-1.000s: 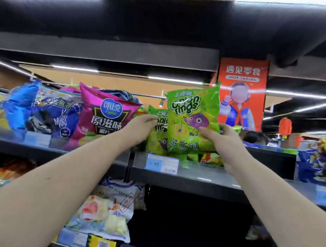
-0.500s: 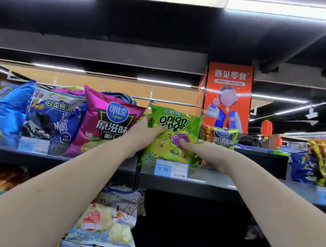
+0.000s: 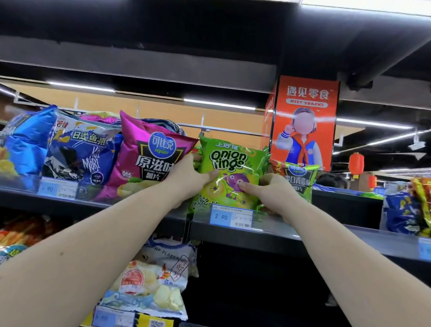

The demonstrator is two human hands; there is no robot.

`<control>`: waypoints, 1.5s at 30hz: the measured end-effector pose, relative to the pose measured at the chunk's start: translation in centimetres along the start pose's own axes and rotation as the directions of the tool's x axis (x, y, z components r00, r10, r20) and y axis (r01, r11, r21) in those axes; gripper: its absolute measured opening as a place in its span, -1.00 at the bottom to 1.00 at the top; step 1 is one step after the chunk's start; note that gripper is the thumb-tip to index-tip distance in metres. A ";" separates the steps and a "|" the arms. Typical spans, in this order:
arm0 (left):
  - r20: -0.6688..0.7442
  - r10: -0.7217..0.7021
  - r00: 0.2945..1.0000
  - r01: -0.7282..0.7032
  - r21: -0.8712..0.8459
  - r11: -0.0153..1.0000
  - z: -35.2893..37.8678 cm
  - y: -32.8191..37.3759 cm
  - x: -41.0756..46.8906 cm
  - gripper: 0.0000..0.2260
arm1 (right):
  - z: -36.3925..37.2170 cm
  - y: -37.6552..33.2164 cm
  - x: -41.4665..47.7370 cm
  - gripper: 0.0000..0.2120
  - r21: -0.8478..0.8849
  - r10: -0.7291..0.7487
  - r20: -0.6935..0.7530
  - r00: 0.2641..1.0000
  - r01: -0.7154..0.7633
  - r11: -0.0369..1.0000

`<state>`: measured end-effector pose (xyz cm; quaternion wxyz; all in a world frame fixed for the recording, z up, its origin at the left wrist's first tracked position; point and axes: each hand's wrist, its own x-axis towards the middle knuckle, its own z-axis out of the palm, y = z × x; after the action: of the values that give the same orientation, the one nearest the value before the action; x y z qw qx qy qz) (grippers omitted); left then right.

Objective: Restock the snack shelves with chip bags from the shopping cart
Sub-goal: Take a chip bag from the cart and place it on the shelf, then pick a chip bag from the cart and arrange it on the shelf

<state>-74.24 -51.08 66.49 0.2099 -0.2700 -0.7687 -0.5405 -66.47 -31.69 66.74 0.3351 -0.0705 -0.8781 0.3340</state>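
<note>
Two grips hold one green onion rings bag (image 3: 231, 165) from both sides on the upper shelf (image 3: 334, 240). The left grip (image 3: 188, 179) pinches the left edge of the bag, with its thumb on the front face and the other fingers hidden behind the bag. The right grip (image 3: 272, 194) pinches the right edge in the same way, its thumb lying across the printed front. The bag stands upright between the two grips, and its bottom is on the shelf, behind the front rail. Just below the grips, a blue price tag (image 3: 231, 217) sits on the shelf edge. Just left of the left grip stands a pink chip bag (image 3: 147, 161), touching the wrist. Behind the right grip stands a smaller green bag (image 3: 298, 178).
</note>
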 end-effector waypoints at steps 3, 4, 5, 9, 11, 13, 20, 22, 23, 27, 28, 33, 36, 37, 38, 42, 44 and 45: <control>0.020 -0.005 1.000 0.004 0.040 0.999 -0.1 0.4 -0.3 -0.41 | 0.0 -0.1 -0.2 -0.16 -0.007 -0.003 -0.001 1.000 0.003 1.000; 0.012 -0.013 1.000 0.013 0.050 0.999 -0.2 0.6 -0.5 -0.42 | -0.1 -0.2 -0.4 -0.16 -0.027 -0.004 0.006 1.000 0.004 1.000; -0.004 -0.016 1.000 0.016 0.060 0.998 -0.4 0.8 -0.8 -0.42 | -0.3 -0.3 -0.7 -0.17 -0.051 -0.010 0.004 1.000 0.011 0.999; -0.159 0.119 0.980 -0.091 0.172 0.981 -0.7 2.1 -2.5 -0.48 | -1.9 -0.2 -2.5 -0.45 -0.103 -0.120 -0.106 0.987 0.109 0.989; -0.196 0.237 0.952 -0.176 0.284 0.943 -0.6 3.2 -3.7 -0.56 | -3.1 0.1 -3.8 -0.58 -0.134 -0.220 -0.140 0.965 0.202 0.970; -0.188 0.301 0.935 -0.212 0.387 0.897 0.1 4.6 -5.2 -0.61 | -4.4 0.6 -5.4 -0.65 -0.185 -0.298 -0.135 0.945 0.271 0.945; -0.018 0.501 0.865 -0.392 0.599 0.698 7.1 10.1 -12.1 -0.74 | -11.3 5.1 -13.4 -0.69 -0.492 -0.358 -0.043 0.933 0.292 0.820; 0.053 0.548 0.835 -0.453 0.632 0.629 10.6 12.0 -14.9 -0.75 | -14.1 7.5 -16.7 -0.71 -0.531 -0.326 -0.043 0.945 0.254 0.808; 0.089 0.558 0.825 -0.485 0.620 0.617 12.6 13.0 -16.5 -0.75 | -15.6 8.9 -18.5 -0.71 -0.556 -0.302 -0.048 0.952 0.226 0.800; 0.259 0.537 0.803 -0.579 0.554 0.598 21.1 17.0 -23.9 -0.74 | -22.0 14.5 -26.0 -0.72 -0.705 -0.212 -0.055 0.976 0.113 0.701; 0.299 0.529 0.794 -0.597 0.547 0.587 23.2 18.0 -26.0 -0.74 | -23.8 15.9 -28.0 -0.71 -0.733 -0.186 -0.044 0.982 0.094 0.674; 0.414 0.536 0.736 -0.677 0.429 0.598 32.9 23.5 -36.6 -0.74 | -32.9 22.2 -38.4 -0.65 -0.833 -0.060 -0.073 0.996 -0.028 0.553; 0.461 0.561 0.688 -0.719 0.328 0.613 37.8 26.8 -42.1 -0.74 | -37.8 24.8 -44.4 -0.68 -0.876 0.004 -0.106 0.994 -0.096 0.473; 0.480 0.567 0.669 -0.731 0.286 0.620 39.3 27.9 -43.9 -0.75 | -39.2 25.7 -46.5 -0.70 -0.882 0.024 -0.124 0.992 -0.121 0.456; 0.503 0.573 0.647 -0.742 0.244 0.624 40.7 28.9 -45.7 -0.75 | -40.6 26.6 -48.5 -0.71 -0.883 0.042 -0.144 0.989 -0.147 0.446; 0.576 0.600 0.555 -0.796 0.161 0.583 45.9 31.9 -52.7 -0.73 | -45.0 30.1 -56.1 -0.64 -0.886 0.139 -0.196 0.971 -0.236 0.398; 0.610 0.605 0.512 -0.806 0.096 0.584 48.1 32.6 -56.0 -0.73 | -46.5 31.9 -59.3 -0.64 -0.877 0.228 -0.219 0.949 -0.293 0.379; 0.630 0.603 0.490 -0.806 0.065 0.588 49.2 32.8 -57.5 -0.74 | -47.0 32.9 -60.8 -0.65 -0.872 0.278 -0.228 0.933 -0.323 0.368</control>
<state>-10.64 -6.59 38.52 0.2325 -0.6649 -0.6928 -0.1545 6.62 -2.25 38.92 0.1973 -0.4032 -0.8838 -0.1316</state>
